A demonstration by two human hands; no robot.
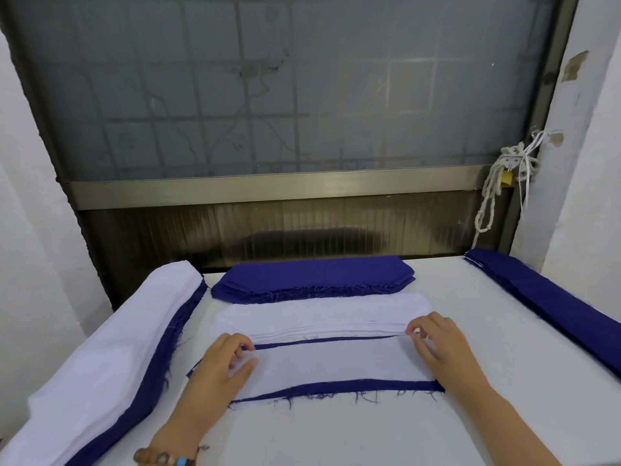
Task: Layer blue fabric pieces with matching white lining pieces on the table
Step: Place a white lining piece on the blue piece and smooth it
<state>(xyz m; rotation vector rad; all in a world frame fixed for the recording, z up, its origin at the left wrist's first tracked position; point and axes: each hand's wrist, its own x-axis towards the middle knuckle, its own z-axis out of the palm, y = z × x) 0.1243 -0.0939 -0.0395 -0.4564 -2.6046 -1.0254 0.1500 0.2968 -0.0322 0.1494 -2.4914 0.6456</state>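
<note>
L hand (221,363) & R hand (437,346) each pinch an end of white lining piece (336,361), prob. to square it on blue piece (336,386) mid-bench (497,314), lining stack (322,314) handy at 12 o'clock.

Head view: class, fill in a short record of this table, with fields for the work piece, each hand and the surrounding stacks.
Work piece: white lining piece on a blue fabric piece, blue showing along near and far edges
Left hand: grips the lining's far left corner
Right hand: pinches at its far right corner
Behind: white lining stack, then blue stack
Left side: white-over-blue pile
Right side: blue pile
</note>
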